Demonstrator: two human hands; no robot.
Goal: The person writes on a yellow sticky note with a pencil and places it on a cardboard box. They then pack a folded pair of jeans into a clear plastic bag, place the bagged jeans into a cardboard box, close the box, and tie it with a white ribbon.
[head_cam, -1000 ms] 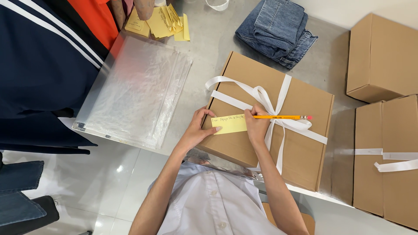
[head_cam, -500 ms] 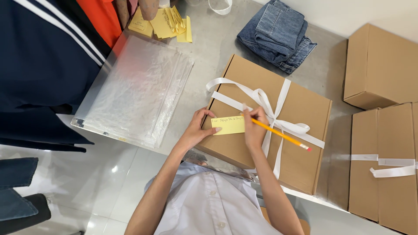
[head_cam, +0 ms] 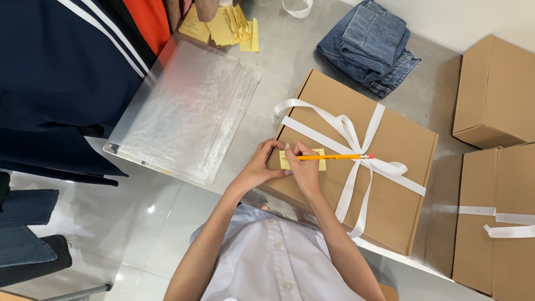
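Right hand [head_cam: 305, 167] grips pencil [head_cam: 333, 157] over yellow note [head_cam: 302, 160]; left hand [head_cam: 261, 163] fingers pin note's edge.

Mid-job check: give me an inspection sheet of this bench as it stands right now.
Surface: grey table, partly covered.
Job's things: cardboard box tied with white ribbon; yellow note on its lid; yellow pencil.
Clutter: clear plastic bags, loose yellow notes, folded jeans, other cardboard boxes, tape roll.
Hands: left hand steadies the note; right hand holds the pencil on it.
Cables: nothing seen.
Surroundings: dark and orange garments at left, glossy floor.
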